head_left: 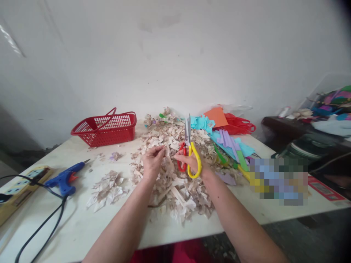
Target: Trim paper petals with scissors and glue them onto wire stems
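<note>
My left hand [153,161] is closed in a pinch, thumb against fingertips, on what looks like a pale paper scrap [169,160]. Just to its right is my right hand [190,161], with the scissors [187,137] hooked in it. One scissor handle is yellow and the other red, and the blades point up and away from me. The right thumb and finger reach toward the same scrap; whether they touch it I cannot tell. Below and around both hands spreads a heap of crumpled, brownish-white paper pieces [181,197].
Left on the table [82,226] are a red plastic basket [109,133], a blue glue gun [65,179], a power strip [24,186] with a black cable, and a smaller paper pile [108,188]. Right are turquoise paper [203,123], orange card [216,117] and a red bag [238,124].
</note>
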Motion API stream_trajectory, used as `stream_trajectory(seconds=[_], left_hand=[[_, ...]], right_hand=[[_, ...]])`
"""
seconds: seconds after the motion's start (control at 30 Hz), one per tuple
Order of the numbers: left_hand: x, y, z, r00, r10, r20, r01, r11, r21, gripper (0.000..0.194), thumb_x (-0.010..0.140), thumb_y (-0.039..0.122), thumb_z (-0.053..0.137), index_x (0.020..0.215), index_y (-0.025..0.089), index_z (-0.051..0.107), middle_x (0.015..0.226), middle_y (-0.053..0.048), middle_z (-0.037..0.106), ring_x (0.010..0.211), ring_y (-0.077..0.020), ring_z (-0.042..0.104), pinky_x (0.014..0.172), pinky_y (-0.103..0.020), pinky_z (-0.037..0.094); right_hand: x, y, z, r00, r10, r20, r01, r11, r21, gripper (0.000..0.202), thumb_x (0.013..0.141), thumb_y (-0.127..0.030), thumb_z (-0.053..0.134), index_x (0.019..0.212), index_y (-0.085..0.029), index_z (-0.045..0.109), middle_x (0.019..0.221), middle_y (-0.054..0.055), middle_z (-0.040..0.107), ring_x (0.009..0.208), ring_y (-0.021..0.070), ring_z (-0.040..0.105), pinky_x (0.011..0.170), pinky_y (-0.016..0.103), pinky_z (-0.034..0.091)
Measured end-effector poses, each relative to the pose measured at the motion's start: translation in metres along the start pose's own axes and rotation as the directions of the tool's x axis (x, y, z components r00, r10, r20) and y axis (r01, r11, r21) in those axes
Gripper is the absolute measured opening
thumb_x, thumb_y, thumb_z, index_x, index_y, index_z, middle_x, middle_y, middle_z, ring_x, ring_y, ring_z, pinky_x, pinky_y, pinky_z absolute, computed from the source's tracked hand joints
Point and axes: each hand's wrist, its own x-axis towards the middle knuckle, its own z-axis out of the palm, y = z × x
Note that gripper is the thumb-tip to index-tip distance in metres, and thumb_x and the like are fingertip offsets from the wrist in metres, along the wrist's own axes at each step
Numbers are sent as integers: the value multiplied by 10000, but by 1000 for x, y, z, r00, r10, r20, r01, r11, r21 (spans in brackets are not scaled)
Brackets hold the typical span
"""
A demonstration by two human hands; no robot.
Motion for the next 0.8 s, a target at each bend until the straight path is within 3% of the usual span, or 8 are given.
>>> stream_trajectory(seconds=[0.13, 0.23, 0.37, 0.6, 0.8], left_hand=[[-7, -2, 4, 998, 49, 45, -49, 999, -17, 158, 573, 220, 697, 723, 171, 700, 700, -19, 671, 643, -124, 578, 646, -230, 451], [-9, -1, 5, 992, -11, 125, 20, 997, -72, 183, 576, 239, 712, 743, 164, 694, 708, -19, 668, 650, -119, 578, 659, -237, 451], [-9, -1, 4, 952, -93, 290, 148, 973, -175, 341, 557, 244, 742, 880, 166, 667, 830, -33, 669, 753, -131, 593, 739, -265, 444], [-9, -2, 6, 886, -193, 422, 308, 925, -223, 329, 594, 235, 732, 895, 132, 648, 820, -45, 679, 734, -132, 608, 739, -257, 440], [-10, 2, 5, 843, -248, 478, 419, 859, -293, 261, 588, 200, 735, 830, 140, 657, 781, -29, 686, 699, -108, 615, 730, -223, 447]], right_hand=[[6, 9, 13, 994, -86, -74, 87, 996, 15, 405, 602, -213, 643, 965, -164, 470, 661, -42, 547, 578, 110, 544, 519, 215, 450], [10, 18, 18, 977, -163, -140, 160, 987, -35, 324, 612, -165, 572, 920, -179, 473, 637, -48, 540, 565, 108, 546, 536, 218, 454], [14, 25, 13, 914, -307, -266, 234, 933, -273, 316, 629, -139, 529, 942, -179, 509, 661, -16, 588, 582, 125, 572, 604, 240, 459], [13, 30, 10, 866, -440, -239, 274, 816, -509, 349, 676, -228, 533, 1024, -211, 547, 728, 9, 627, 631, 157, 595, 585, 235, 442], [12, 25, 13, 887, -409, -214, 307, 869, -387, 413, 625, -188, 565, 1037, -198, 541, 748, 12, 631, 640, 145, 594, 577, 223, 452]])
